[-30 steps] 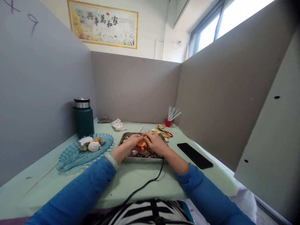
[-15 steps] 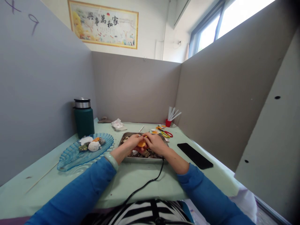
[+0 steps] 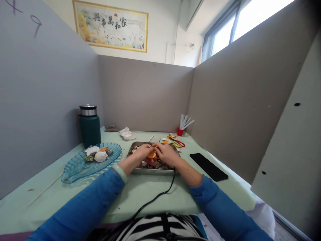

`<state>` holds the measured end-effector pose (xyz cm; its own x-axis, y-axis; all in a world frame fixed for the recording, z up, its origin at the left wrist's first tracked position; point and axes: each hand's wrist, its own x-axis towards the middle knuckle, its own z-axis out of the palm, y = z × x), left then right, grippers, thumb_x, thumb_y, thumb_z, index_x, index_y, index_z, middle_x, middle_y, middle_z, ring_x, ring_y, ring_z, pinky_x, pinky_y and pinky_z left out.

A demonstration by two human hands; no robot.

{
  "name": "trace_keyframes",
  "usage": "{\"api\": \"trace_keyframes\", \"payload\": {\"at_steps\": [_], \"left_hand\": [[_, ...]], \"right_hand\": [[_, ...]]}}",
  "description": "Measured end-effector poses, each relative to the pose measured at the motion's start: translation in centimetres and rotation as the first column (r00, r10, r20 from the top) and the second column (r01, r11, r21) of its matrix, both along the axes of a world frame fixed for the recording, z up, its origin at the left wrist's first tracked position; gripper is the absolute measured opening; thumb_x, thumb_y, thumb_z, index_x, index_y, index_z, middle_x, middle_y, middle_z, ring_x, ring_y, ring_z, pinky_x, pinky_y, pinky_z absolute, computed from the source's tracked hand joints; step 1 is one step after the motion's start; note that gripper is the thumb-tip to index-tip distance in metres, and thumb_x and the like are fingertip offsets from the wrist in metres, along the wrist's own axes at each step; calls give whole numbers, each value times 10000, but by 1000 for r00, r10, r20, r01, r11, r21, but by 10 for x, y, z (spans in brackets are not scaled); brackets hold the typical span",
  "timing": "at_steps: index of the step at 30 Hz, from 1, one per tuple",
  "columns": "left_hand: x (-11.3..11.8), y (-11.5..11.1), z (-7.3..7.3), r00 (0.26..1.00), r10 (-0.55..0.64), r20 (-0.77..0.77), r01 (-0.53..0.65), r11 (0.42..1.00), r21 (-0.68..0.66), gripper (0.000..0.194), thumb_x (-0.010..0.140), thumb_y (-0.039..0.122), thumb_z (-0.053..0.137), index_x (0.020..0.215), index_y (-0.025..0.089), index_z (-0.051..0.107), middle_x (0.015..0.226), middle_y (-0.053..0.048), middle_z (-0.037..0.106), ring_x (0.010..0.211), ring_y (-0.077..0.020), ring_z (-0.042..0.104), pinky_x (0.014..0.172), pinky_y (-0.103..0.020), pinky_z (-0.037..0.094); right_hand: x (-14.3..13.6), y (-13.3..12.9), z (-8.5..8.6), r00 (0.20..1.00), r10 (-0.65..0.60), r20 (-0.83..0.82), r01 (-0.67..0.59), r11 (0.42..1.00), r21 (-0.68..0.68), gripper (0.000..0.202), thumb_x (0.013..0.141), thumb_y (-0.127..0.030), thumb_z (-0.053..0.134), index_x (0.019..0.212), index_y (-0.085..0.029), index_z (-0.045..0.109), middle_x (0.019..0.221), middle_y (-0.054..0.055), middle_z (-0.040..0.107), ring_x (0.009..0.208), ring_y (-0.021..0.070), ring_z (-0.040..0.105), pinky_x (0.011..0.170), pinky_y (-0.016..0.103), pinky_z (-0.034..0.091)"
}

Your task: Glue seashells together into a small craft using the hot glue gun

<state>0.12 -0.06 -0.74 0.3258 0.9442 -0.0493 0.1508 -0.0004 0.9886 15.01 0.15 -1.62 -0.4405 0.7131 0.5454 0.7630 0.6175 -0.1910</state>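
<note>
Orange shows between my two hands: a small shell, held above the metal tray (image 3: 150,172). The fingers of my left hand (image 3: 141,152) curl around the orange shell (image 3: 151,155), and those of my right hand (image 3: 164,152) close on it from the other side; my fingertips are partly hidden. Below my hands, many small shells (image 3: 167,166) fill the tray. A black cable (image 3: 160,193) runs across the desk (image 3: 147,187) in front of it. Just beyond the tray's far right corner lie scissors (image 3: 178,144) with red and yellow handles, near a red cup (image 3: 180,132) of white sticks (image 3: 185,122). To the right lies a flat black slab (image 3: 208,166). On my left, a blue glass dish (image 3: 72,172) carries more shells (image 3: 100,156), with a green flask (image 3: 90,131) standing just behind.
</note>
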Motion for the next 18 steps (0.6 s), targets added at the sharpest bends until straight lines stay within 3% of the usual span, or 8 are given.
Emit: {"api": "trace_keyframes", "payload": {"at_steps": [18], "left_hand": [[-1,2,0,991,-55,118,61,997,-44,146,840,216,426,763,121,506,597,-53,595,393,-113,523,430,-258,463]], "right_hand": [[1,1,-1,999,12,-31,-12,1000,0,252,904,-268,376,1030,-199,582,803,37,668,713,144,591,647,219,374]]}}
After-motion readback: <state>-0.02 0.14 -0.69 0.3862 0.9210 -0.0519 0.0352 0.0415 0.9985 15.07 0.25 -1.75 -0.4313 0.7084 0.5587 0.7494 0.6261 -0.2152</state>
